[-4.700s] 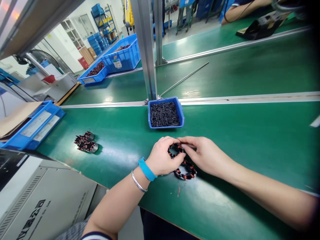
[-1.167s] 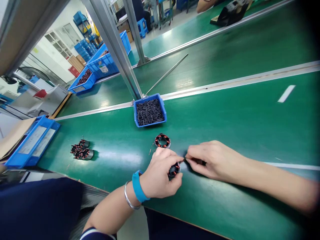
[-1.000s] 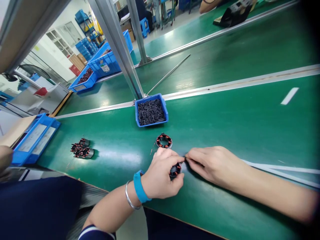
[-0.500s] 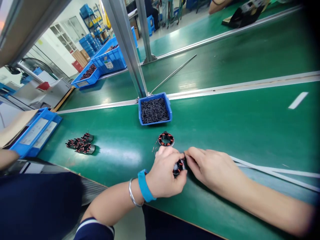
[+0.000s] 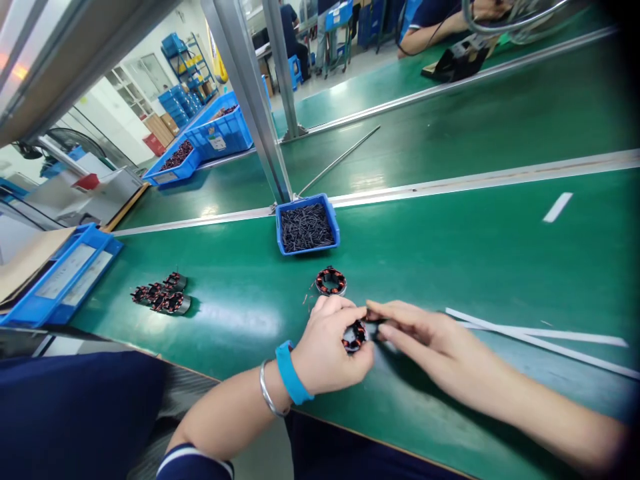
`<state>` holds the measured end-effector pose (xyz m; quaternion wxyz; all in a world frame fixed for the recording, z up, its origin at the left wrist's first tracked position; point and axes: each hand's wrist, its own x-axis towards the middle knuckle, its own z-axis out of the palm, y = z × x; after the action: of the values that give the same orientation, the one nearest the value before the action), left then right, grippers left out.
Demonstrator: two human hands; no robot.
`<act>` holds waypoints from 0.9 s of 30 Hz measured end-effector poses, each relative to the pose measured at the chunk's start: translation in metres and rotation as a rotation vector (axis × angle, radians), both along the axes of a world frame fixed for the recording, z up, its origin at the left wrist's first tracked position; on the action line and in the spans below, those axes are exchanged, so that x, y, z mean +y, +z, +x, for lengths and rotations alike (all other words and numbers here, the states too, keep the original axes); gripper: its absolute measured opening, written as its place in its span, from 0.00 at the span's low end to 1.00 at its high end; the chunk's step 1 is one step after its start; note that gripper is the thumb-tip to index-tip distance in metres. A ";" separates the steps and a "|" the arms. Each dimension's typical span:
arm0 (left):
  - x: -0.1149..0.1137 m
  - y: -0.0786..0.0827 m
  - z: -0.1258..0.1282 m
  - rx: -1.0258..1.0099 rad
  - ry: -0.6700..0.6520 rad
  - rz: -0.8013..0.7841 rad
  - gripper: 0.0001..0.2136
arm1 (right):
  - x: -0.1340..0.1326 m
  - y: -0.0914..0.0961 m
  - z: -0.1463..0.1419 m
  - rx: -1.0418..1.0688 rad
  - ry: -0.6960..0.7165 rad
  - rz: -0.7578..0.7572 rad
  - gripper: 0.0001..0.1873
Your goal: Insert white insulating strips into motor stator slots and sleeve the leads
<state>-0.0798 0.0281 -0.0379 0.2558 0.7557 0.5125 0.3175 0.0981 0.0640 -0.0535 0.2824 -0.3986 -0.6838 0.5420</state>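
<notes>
My left hand (image 5: 327, 343) is closed around a small ring-shaped motor stator (image 5: 355, 337) with copper windings and black insulation, its ring face showing between fingers and thumb. Just right of it, my right hand (image 5: 425, 333) has its fingertips close together at the stator's edge. Something small and dark is at those fingertips; I cannot make out what. Beyond my left hand a second stator (image 5: 331, 281) lies on the green bench, thin wire ends sticking out to its left. Farther back stands a blue bin (image 5: 337, 230) full of short black tubes.
Several stators (image 5: 163, 295) sit grouped at the left, near blue trays (image 5: 65, 283) with papers. White strips (image 5: 540, 340) lie beyond my right forearm. A metal post (image 5: 250, 100) rises behind the bin, and a thin rod (image 5: 340, 160) lies past it. Another person's arm (image 5: 440, 33) shows at the top right.
My right thumb has moved away from the index finger, and that hand has shifted slightly lower. My left hand keeps its hold on the stator. The camera view has tilted slightly.
</notes>
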 end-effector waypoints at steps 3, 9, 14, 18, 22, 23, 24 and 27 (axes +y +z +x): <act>0.002 0.010 -0.013 -0.014 -0.024 0.040 0.27 | 0.015 -0.001 0.006 0.025 0.004 -0.215 0.30; 0.001 0.022 -0.024 0.185 -0.011 -0.078 0.22 | 0.016 0.008 0.004 0.094 0.043 0.061 0.22; 0.003 0.020 -0.022 0.218 -0.035 -0.094 0.21 | 0.021 0.019 -0.001 0.011 0.237 0.396 0.14; 0.004 0.021 -0.020 0.247 -0.025 -0.094 0.19 | 0.021 0.018 -0.016 -0.118 0.170 0.363 0.11; 0.004 0.019 -0.018 0.269 -0.019 -0.083 0.17 | 0.012 0.012 -0.028 -0.146 -0.033 0.210 0.06; 0.004 0.019 -0.018 0.267 -0.022 -0.084 0.17 | 0.011 0.011 -0.028 -0.142 -0.038 0.170 0.06; 0.004 0.019 -0.018 0.259 -0.030 -0.084 0.17 | 0.012 0.012 -0.028 -0.137 -0.010 0.129 0.07; 0.006 0.023 -0.023 0.135 -0.025 -0.016 0.22 | 0.029 0.019 -0.021 -0.109 0.123 0.100 0.12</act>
<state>-0.1028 0.0336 -0.0152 0.2305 0.7797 0.5217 0.2583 0.0769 0.0926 -0.0343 0.2304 -0.3701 -0.7476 0.5010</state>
